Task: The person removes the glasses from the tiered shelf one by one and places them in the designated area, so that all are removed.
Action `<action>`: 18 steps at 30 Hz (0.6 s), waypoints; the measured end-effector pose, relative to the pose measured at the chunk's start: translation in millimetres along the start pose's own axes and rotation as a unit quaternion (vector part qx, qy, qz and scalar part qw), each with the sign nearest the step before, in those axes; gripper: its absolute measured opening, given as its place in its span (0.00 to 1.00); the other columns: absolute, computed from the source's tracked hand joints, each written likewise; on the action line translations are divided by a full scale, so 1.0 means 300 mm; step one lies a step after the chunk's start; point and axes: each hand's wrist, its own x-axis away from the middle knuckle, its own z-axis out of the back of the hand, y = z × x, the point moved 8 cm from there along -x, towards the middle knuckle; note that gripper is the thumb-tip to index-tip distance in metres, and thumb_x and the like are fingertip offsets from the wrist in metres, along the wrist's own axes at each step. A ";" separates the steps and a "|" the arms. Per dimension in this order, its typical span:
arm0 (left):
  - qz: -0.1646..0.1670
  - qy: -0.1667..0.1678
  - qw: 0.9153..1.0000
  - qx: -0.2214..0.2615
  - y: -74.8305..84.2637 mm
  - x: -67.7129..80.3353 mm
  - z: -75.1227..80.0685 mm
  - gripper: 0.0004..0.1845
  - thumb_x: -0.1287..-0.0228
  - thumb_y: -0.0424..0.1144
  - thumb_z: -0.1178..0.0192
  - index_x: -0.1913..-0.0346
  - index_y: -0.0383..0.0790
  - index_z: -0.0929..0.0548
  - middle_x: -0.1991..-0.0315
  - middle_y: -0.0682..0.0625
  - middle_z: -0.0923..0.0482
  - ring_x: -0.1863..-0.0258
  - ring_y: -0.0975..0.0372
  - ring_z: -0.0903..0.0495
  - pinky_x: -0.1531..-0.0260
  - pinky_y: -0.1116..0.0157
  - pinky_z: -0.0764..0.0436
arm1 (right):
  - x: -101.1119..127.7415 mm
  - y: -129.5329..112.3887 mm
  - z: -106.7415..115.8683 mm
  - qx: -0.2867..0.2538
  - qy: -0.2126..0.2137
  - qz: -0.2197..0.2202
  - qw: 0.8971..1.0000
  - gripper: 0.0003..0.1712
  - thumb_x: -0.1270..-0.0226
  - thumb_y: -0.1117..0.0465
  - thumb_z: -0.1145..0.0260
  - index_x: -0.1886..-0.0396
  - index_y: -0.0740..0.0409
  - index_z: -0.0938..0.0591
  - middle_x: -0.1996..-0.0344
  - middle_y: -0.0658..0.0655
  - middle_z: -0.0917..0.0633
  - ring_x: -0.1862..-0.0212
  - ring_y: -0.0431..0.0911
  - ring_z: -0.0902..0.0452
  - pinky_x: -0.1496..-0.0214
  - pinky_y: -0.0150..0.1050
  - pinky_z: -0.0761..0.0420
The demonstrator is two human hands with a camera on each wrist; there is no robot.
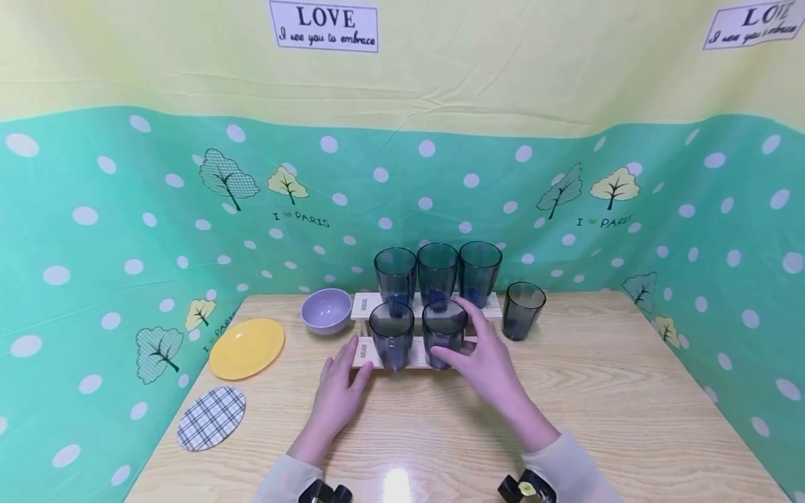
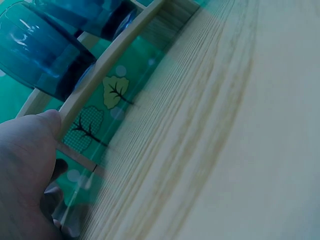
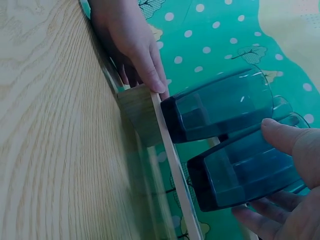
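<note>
With the fingers of the right hand (image 1: pixel 492 358) curled round the front-right glass (image 1: pixel 444 327) on the rack (image 1: pixel 418 353), a sideways nudge could topple its neighbouring glass (image 1: pixel 391 335) — or shift the rack, if the left hand (image 1: pixel 338 392) pinching its end slackens.

Passable across the wooden table (image 1: pixel 604 405) before the two-tier rack (image 1: pixel 363 305). Blocked behind two front glasses (image 1: pixel 391 335) by three rear glasses (image 1: pixel 437 265); flanked by a purple bowl (image 1: pixel 327 311) at left, a single glass (image 1: pixel 523 312) at right.

Tumblers (image 1: pixel 393 342) — smooth, glossy; rack (image 3: pixel 172 155) — wood.
</note>
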 end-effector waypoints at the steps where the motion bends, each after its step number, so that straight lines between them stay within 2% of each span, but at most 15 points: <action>1: 0.000 0.000 1.000 0.000 -0.001 0.001 0.000 0.39 0.12 0.51 0.42 0.12 0.37 0.40 0.15 0.36 0.39 0.15 0.40 0.41 0.14 0.39 0.56 | 0.002 0.000 0.005 0.000 0.000 -0.001 1.000 0.60 0.39 0.57 0.11 0.13 0.33 0.35 0.32 0.61 0.20 0.37 0.59 0.14 0.39 0.50 0.10; 6: 0.000 0.000 1.000 -0.001 -0.004 0.002 0.000 0.39 0.13 0.51 0.42 0.12 0.37 0.40 0.15 0.36 0.39 0.15 0.40 0.41 0.14 0.38 0.56 | 0.015 0.003 0.028 -0.005 -0.005 -0.010 1.000 0.60 0.38 0.57 0.12 0.12 0.34 0.36 0.33 0.62 0.19 0.38 0.60 0.13 0.39 0.50 0.10; 13: 0.001 0.003 1.000 0.002 -0.004 0.002 0.001 0.38 0.13 0.51 0.41 0.12 0.37 0.40 0.15 0.36 0.39 0.15 0.41 0.41 0.14 0.39 0.56 | 0.023 0.003 0.080 0.001 -0.010 -0.010 1.000 0.59 0.36 0.54 0.12 0.12 0.36 0.36 0.30 0.61 0.21 0.32 0.60 0.19 0.34 0.53 0.13; 18: 0.013 -0.003 1.000 0.008 -0.006 -0.001 0.000 0.39 0.13 0.51 0.42 0.11 0.39 0.41 0.14 0.37 0.40 0.14 0.42 0.42 0.13 0.41 0.59 | 0.030 0.010 0.123 0.016 -0.013 -0.009 1.000 0.59 0.36 0.54 0.13 0.11 0.36 0.37 0.27 0.63 0.22 0.33 0.63 0.17 0.36 0.53 0.11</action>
